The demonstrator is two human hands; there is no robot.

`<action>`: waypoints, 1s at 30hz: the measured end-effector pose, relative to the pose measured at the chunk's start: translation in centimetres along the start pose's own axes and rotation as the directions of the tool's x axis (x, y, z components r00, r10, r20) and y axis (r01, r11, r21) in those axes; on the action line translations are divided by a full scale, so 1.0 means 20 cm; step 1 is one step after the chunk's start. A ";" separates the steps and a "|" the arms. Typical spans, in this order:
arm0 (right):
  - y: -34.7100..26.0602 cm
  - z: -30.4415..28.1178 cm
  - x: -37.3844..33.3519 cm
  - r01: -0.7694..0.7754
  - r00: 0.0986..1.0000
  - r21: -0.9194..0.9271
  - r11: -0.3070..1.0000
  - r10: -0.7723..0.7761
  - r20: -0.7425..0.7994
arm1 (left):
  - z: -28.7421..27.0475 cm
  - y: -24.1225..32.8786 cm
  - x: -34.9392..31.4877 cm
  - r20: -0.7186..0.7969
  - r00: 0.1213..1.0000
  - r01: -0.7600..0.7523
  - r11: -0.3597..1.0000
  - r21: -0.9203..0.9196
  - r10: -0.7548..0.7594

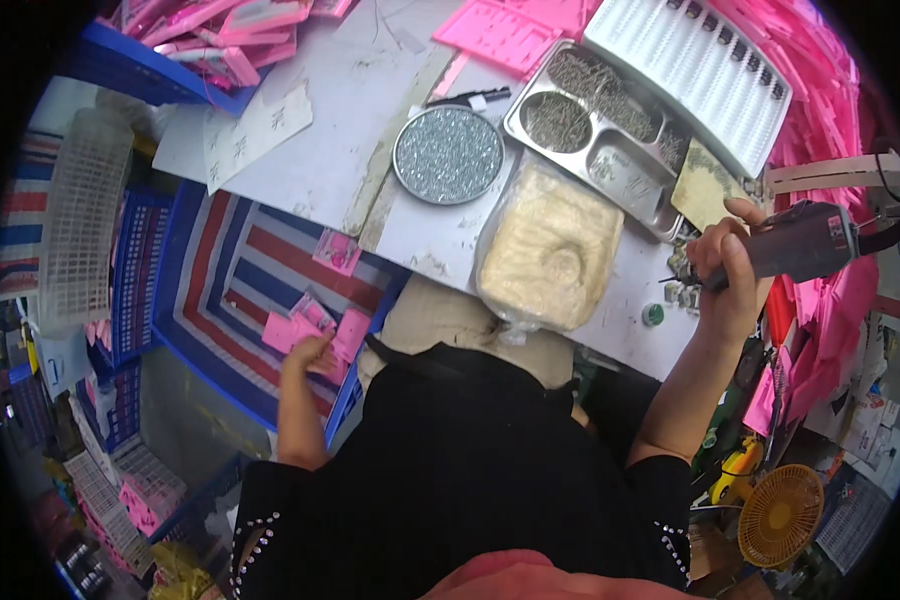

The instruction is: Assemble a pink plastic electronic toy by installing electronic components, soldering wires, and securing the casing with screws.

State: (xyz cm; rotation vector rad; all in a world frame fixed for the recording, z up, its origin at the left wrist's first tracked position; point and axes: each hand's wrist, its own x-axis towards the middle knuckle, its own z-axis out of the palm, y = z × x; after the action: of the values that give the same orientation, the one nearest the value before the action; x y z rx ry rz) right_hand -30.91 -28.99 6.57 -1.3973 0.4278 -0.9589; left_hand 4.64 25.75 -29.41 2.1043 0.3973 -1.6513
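Observation:
My right hand [727, 248] is wrapped round a dark grey power screwdriver [795, 247], raised over the right end of the table, its slim bit pointing left. Low at my left, my left hand [312, 352] reaches into a blue crate [202, 362] lined with red, white and blue striped sheeting. Its fingers close on the edge of a pink plastic case [350, 335]; the far fingertips are partly hidden. Beside that hand lie another pink piece [284, 331] and a pink piece with a printed face [314, 312]. One more printed pink piece [338, 252] rests near the crate's far edge.
On the table [345, 130] stand a round dish of small silvery parts [448, 155], a bagged cream-coloured block [550, 247] and a metal tray of screws [588, 158]. Behind are a white ribbed tray [690, 75] and pink panels [495, 35]. An orange fan [781, 515] stands at lower right.

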 end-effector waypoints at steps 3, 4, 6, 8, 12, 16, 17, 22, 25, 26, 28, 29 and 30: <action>-0.03 0.01 0.01 0.057 0.992 -0.118 0.991 -0.069 -0.105 | -0.07 0.88 -0.75 0.170 0.801 -0.598 0.765 0.237 0.574; -0.05 0.03 0.02 0.077 0.986 -0.158 0.985 -0.099 -0.138 | -0.05 1.12 -1.00 0.220 0.629 -0.777 0.602 0.183 0.745; -0.03 0.03 0.04 0.113 0.979 -0.187 0.976 -0.141 -0.145 | 0.07 1.50 -1.33 0.083 0.334 -0.929 0.313 0.196 0.939; -0.02 0.06 0.05 0.121 0.966 -0.195 0.973 -0.161 -0.201 | 0.20 1.96 -1.41 0.077 0.003 -0.914 -0.028 0.406 0.997; -0.01 0.10 0.09 0.150 0.964 -0.188 0.971 -0.186 -0.191 | 0.53 2.83 -1.17 0.003 -0.319 -0.700 -0.238 0.673 0.948; -0.04 0.07 0.11 0.156 0.961 -0.213 0.965 -0.198 -0.194 | 0.87 3.38 -1.15 -0.184 -0.297 -0.447 0.034 0.894 0.937; -0.04 0.06 0.11 0.161 0.961 -0.213 0.964 -0.203 -0.190 | 0.88 3.48 -1.12 -0.175 -0.231 -0.395 0.072 0.916 0.957; -0.02 -0.01 0.09 0.119 0.960 -0.239 0.964 -0.173 -0.222 | 0.77 3.80 -0.95 -0.105 -0.098 -0.204 0.083 0.975 0.990; -0.02 -0.07 0.05 0.103 0.946 -0.261 0.960 -0.175 -0.272 | 0.73 3.72 -1.15 -0.133 -0.144 -0.295 0.086 0.952 0.981; -0.01 -0.06 0.05 0.172 0.904 -0.367 0.914 -0.295 -0.311 | 0.70 3.64 -1.29 -0.178 -0.129 -0.313 0.130 0.941 0.976; 0.00 -0.02 0.04 0.259 0.782 -0.581 0.771 -0.520 -0.342 | 0.55 3.60 -1.37 -0.206 -0.183 -0.373 0.126 0.919 0.961; 0.01 -0.01 0.03 0.281 0.759 -0.645 0.711 -0.576 -0.303 | 0.45 3.58 -1.39 -0.224 -0.214 -0.399 0.125 0.908 0.951; 0.01 -0.01 0.00 0.301 0.735 -0.703 0.645 -0.627 -0.260 | 0.35 3.55 -1.40 -0.230 -0.282 -0.428 0.092 0.899 0.931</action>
State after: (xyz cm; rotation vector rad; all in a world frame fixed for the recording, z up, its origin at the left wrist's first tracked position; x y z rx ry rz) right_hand -31.02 -29.12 6.34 -1.9271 0.8329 -1.7571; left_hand 25.74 -38.06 7.55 2.3566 -1.2065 0.4289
